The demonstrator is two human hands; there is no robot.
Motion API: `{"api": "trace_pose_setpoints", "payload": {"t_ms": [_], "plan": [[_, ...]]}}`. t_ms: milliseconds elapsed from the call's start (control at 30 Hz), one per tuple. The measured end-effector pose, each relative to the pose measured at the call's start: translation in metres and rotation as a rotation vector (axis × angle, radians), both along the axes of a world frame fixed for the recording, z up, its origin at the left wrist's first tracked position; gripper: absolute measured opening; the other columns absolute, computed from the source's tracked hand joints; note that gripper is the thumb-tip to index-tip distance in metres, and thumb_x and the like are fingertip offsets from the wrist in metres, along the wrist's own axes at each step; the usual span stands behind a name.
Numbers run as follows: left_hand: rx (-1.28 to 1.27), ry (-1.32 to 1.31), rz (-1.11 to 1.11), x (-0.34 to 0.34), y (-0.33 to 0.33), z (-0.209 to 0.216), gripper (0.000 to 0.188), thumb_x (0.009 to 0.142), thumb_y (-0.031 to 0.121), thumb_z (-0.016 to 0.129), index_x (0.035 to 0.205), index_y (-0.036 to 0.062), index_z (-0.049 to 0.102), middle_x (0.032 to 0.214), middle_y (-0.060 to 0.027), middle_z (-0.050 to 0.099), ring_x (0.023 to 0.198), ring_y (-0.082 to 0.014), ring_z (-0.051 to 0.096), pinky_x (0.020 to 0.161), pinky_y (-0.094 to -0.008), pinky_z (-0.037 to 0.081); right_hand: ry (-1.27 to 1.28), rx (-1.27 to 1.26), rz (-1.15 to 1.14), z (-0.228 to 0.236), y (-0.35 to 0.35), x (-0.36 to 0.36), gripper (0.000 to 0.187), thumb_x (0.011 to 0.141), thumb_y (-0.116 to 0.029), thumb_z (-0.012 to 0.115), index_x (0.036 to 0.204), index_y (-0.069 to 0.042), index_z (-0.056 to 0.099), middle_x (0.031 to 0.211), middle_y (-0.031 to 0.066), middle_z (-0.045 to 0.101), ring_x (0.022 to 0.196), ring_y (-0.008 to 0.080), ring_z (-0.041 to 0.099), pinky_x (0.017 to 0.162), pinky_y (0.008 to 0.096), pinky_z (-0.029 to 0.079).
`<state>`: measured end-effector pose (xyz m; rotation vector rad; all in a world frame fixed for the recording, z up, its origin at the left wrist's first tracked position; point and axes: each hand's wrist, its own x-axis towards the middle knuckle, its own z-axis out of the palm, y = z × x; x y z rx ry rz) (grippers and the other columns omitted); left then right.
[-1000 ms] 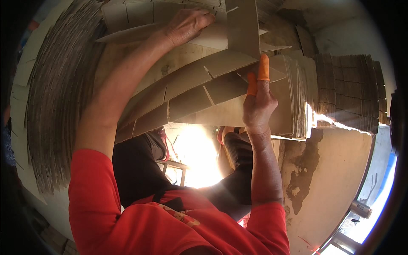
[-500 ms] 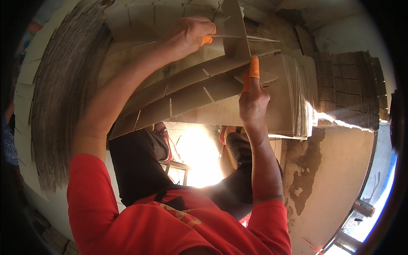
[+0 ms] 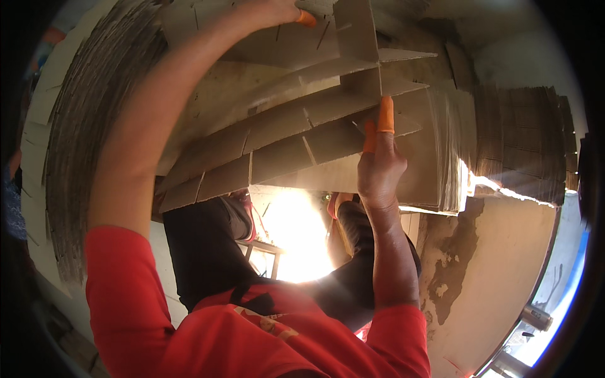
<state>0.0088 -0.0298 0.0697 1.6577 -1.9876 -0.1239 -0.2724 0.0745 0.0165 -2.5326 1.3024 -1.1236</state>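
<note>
My left hand (image 3: pixel 274 12) reaches to the far top edge, partly cut off. An orange-covered digit stretches out over slotted cardboard sheets (image 3: pixel 302 39), and no strip shows in the hand. My right hand (image 3: pixel 382 165), with orange finger covers on thumb and finger, pinches the near end of an upright cardboard cross strip (image 3: pixel 358 34). Several long slotted cardboard strips (image 3: pixel 277 148) slant out leftward from that cross strip, one behind another, toward my left knee. The slots joining them are partly hidden by my right fingers.
A tall stack of slotted cardboard (image 3: pixel 85 145) stands at the left. Beside my right hand are plain cardboard sheets (image 3: pixel 444 151), with more stacked slotted strips (image 3: pixel 523 135) farther right. A stained board (image 3: pixel 491 264) lies right of my legs. Bright light glares between my knees.
My left hand has left the strip it held and moved farther away, up to the far sheets. That strip now rests in the cross strip. My right hand has shifted slightly right and nearer.
</note>
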Motion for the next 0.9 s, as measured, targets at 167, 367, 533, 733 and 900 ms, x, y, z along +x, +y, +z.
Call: {"api": "trace_pose_setpoints", "payload": {"t_ms": [167, 367, 533, 733, 900], "plan": [[-0.414, -0.212, 0.096, 0.039, -0.049, -0.1, 0.029, 0.07, 0.016, 0.072, 0.087, -0.002, 0.058, 0.087, -0.018, 0.06, 0.086, -0.0339, 0.058, 0.072, -0.0396, 0.046, -0.043, 0.024, 0.045, 0.004, 0.0, 0.008, 0.051, 0.08, 0.014, 0.053, 0.129, 0.005, 0.044, 0.09, 0.0208, 0.065, 0.069, 0.0224, 0.066, 0.056, 0.0272, 0.053], [-0.375, -0.414, 0.094, 0.036, -0.047, -0.108, 0.023, 0.072, 0.014, 0.064, 0.092, 0.0054, 0.057, 0.092, -0.0101, 0.06, 0.094, -0.031, 0.057, 0.079, -0.0398, 0.047, -0.053, -0.042, 0.049, 0.005, -0.005, 0.007, 0.055, 0.079, 0.015, 0.052, 0.132, 0.002, 0.043, 0.091, 0.0201, 0.065, 0.072, 0.0217, 0.067, 0.06, 0.0269, 0.054], [-0.306, -0.332, 0.043, 0.034, -0.035, -0.088, 0.014, 0.077, 0.011, 0.056, 0.089, 0.0056, 0.058, 0.084, -0.0133, 0.061, 0.084, -0.0325, 0.059, 0.071, -0.0404, 0.048, -0.067, -0.004, 0.049, 0.007, -0.002, 0.006, 0.056, 0.079, 0.015, 0.053, 0.133, 0.002, 0.043, 0.091, 0.0195, 0.065, 0.074, 0.022, 0.068, 0.06, 0.027, 0.054], [-0.211, -0.241, 0.022, 0.022, -0.016, -0.083, 0.008, 0.072, 0.003, 0.057, 0.079, 0.0041, 0.057, 0.077, -0.0146, 0.061, 0.077, -0.0335, 0.06, 0.064, -0.0414, 0.047, -0.043, 0.006, 0.047, 0.008, 0.002, 0.005, 0.055, 0.08, 0.014, 0.054, 0.132, 0.002, 0.043, 0.09, 0.0196, 0.065, 0.072, 0.0224, 0.068, 0.058, 0.0272, 0.053], [-0.347, -0.182, -0.023, 0.005, -0.001, -0.067, 0.008, 0.07, 0.0, 0.058, 0.077, 0.0017, 0.056, 0.076, -0.0155, 0.06, 0.075, -0.0339, 0.06, 0.062, -0.0414, 0.047, 0.007, 0.032, 0.033, 0.012, 0.009, -0.001, 0.049, 0.081, 0.013, 0.055, 0.128, 0.005, 0.045, 0.089, 0.0192, 0.065, 0.069, 0.0226, 0.067, 0.055, 0.0275, 0.052]]}}
